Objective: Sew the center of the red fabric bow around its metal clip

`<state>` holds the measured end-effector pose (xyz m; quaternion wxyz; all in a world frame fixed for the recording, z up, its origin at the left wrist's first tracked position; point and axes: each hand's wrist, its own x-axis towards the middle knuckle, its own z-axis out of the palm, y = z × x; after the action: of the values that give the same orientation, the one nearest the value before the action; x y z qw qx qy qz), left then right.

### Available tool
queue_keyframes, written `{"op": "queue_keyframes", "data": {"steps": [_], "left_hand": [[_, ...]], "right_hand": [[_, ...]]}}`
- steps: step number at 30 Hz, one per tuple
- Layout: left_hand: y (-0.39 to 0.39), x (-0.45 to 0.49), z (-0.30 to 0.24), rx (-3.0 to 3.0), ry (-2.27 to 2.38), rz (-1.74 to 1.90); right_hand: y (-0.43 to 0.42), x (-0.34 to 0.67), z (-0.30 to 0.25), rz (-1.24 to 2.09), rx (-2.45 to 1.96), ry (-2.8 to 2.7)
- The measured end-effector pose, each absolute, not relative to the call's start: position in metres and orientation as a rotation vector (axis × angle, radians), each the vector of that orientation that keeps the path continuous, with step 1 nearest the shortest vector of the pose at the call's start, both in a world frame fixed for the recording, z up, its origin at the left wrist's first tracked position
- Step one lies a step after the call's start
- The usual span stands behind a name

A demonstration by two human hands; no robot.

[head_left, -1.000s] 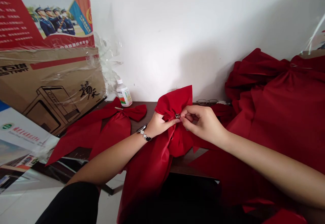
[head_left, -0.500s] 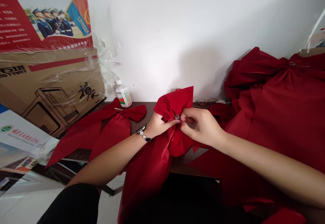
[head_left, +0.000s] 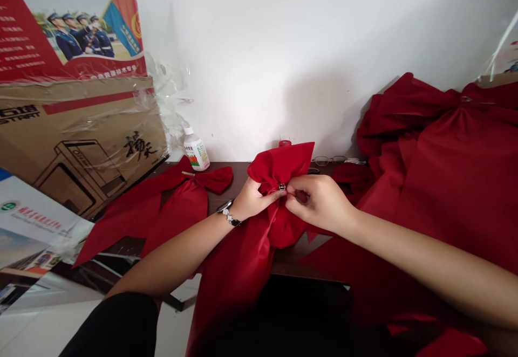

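A large red fabric bow (head_left: 279, 163) is held up in front of me, its tails hanging down toward my lap. My left hand (head_left: 259, 198) is closed round its gathered middle, thumb on the near side, other fingers mostly hidden behind the cloth. A small silver-and-black piece (head_left: 282, 186) shows beside the thumb tip; I cannot tell whether it is a ring or a fastener. My right hand (head_left: 318, 198) pinches at the same middle, fingertips together. Whatever lies between those fingertips is too small to make out.
Another red bow (head_left: 190, 195) with a pin at its centre lies on the dark table (head_left: 238, 171) at left. A red pincushion (head_left: 285, 143), eyeglasses (head_left: 329, 160) and a bottle (head_left: 195, 151) stand near the wall. Red bows (head_left: 437, 146) pile up at right; a cardboard box (head_left: 89, 141) is at left.
My right fingertips have shifted slightly left and curled closer to the bow's middle. The bow's top corner has moved a little right and down, showing more of the pincushion.
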<state>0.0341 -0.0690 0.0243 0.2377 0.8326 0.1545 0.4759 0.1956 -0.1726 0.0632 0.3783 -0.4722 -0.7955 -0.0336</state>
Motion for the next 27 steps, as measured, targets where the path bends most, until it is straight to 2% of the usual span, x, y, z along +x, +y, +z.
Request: {"op": "queue_keyframes", "data": {"steps": [14, 27], "left_hand": [[-0.074, 0.034, 0.026, 2.344, 0.459, 1.338], [-0.068, 0.037, 0.027, 2.167, 0.403, 1.296]], "right_hand": [[-0.171, 0.193, 0.055, -0.092, -1.148, -1.924], [-0.159, 0.205, 0.061, 0.271, -1.048, -1.889]]}}
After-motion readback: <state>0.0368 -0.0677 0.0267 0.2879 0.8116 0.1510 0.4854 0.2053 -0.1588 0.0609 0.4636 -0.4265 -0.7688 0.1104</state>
